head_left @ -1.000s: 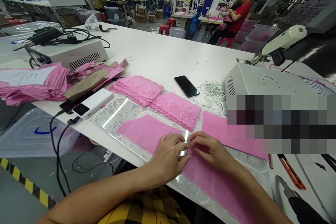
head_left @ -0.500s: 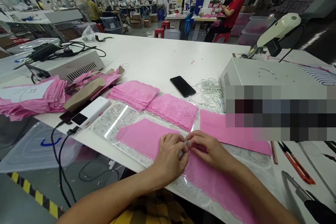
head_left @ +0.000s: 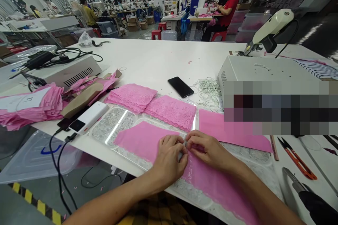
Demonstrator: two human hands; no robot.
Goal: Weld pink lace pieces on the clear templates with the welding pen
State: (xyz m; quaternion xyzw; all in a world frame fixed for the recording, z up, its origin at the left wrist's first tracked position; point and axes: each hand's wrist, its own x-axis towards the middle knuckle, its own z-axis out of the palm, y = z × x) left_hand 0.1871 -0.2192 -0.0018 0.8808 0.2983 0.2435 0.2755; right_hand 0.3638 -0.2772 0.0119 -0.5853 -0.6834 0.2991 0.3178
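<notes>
My left hand and my right hand meet fingertip to fingertip over a long pink lace strip lying on a clear lit plate at the table's front edge. Both hands are curled into a pinch on the strip's edge between them. The strip runs on to the lower right under my right forearm. Just beyond the hands lie two stacks of pink lace pieces and a flat pink piece.
A black phone, a heap of white elastic loops and a white machine box are behind. Left: a power bank, pink stacks, another box. Orange snips lie right. People sew in the background.
My hands stay pinched together on the lace; the view has tilted and shifted slightly, so everything sits a little higher and further left in the picture.
</notes>
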